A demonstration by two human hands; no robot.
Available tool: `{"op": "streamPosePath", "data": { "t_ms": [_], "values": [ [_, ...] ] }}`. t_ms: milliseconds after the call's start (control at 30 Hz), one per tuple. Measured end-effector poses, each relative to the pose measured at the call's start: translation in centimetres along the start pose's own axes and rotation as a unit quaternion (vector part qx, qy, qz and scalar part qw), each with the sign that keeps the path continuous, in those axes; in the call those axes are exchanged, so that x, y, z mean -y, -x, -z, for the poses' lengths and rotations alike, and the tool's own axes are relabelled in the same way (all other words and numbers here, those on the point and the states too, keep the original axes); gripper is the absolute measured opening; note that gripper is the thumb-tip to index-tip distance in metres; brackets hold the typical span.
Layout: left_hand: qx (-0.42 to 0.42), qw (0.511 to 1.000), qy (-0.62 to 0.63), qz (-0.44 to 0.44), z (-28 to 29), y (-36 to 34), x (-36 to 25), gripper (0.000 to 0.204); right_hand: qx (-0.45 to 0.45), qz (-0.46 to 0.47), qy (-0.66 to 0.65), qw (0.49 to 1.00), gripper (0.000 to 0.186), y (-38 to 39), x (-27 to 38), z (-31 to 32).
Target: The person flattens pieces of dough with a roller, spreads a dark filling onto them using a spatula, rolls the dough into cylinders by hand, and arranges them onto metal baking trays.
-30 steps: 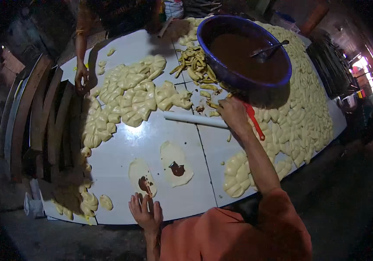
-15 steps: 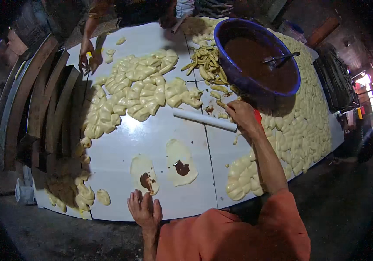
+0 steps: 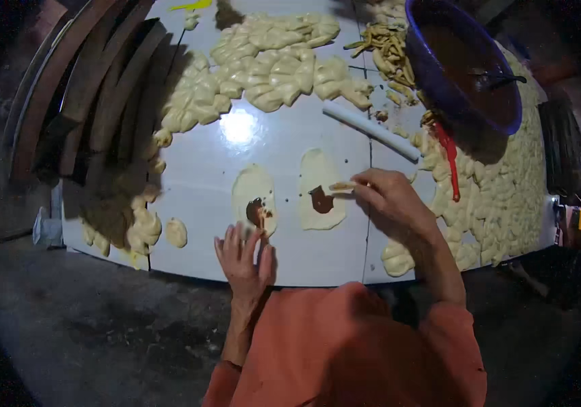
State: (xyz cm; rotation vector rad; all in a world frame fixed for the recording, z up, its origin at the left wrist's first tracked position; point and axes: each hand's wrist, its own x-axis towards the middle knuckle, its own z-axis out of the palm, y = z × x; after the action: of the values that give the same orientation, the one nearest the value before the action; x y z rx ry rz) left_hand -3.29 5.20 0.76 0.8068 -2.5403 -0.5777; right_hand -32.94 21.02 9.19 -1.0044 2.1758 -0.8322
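Note:
Two flattened ovals of dough lie side by side in front of me, the left oval (image 3: 244,187) and the right oval (image 3: 318,165). Each bears a blob of dark brown paste; a small pale strip shows on the left one's paste. Pinched between the thumb and fingers of my right hand (image 3: 389,197) is a banana slice (image 3: 342,186), held just over the right oval, beside its paste (image 3: 320,199). My left hand (image 3: 244,258) rests with fingers spread at the near end of the left oval, its fingertips touching or just over the dough.
A white rolling rod (image 3: 372,131) lies beyond the ovals. Behind it are banana slices (image 3: 391,57) and a blue basin (image 3: 513,112) of brown paste. A red utensil (image 3: 452,163) lies on dough pieces (image 3: 501,197) at right. More dough (image 3: 273,74) lies far; curved boards (image 3: 94,88) stand left.
My right hand has come from the slices by the basin toward me, carrying a banana slice to the right oval. My left hand stays by the left oval. The whole view has shifted.

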Motion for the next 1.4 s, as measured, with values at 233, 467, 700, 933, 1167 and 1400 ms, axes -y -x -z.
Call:
{"op": "streamPosePath", "data": {
  "t_ms": [233,467,700,933,1167,1400],
  "values": [
    [0.058,0.994,0.024,-0.092,-2.0,-4.0,-4.0,0.038,-0.011,0.052,-0.003,0.999,0.023,1.4,-0.6,-5.2],
    [0.076,0.983,0.048,-0.159,-4.3,-7.0,-6.7,0.033,-0.086,0.095,0.035,0.991,0.018,1.7,-1.3,-7.3],
    [0.072,0.984,0.056,-0.150,-5.2,-7.8,-7.4,0.016,-0.129,0.084,0.044,0.987,0.019,2.4,-1.8,-6.9],
    [0.088,0.983,0.065,-0.145,-4.8,-8.6,-7.6,0.013,-0.328,0.014,0.152,0.932,0.017,3.0,-6.2,-1.5],
    [0.101,0.978,0.033,-0.179,-3.0,-7.2,-4.7,0.028,-0.341,0.010,0.170,0.924,0.018,4.5,-8.4,-1.5],
    [0.110,0.972,0.040,-0.204,-2.5,-5.9,-3.3,0.025,-0.094,0.214,0.172,0.957,0.025,4.9,-2.9,-6.9]
  ]
}}
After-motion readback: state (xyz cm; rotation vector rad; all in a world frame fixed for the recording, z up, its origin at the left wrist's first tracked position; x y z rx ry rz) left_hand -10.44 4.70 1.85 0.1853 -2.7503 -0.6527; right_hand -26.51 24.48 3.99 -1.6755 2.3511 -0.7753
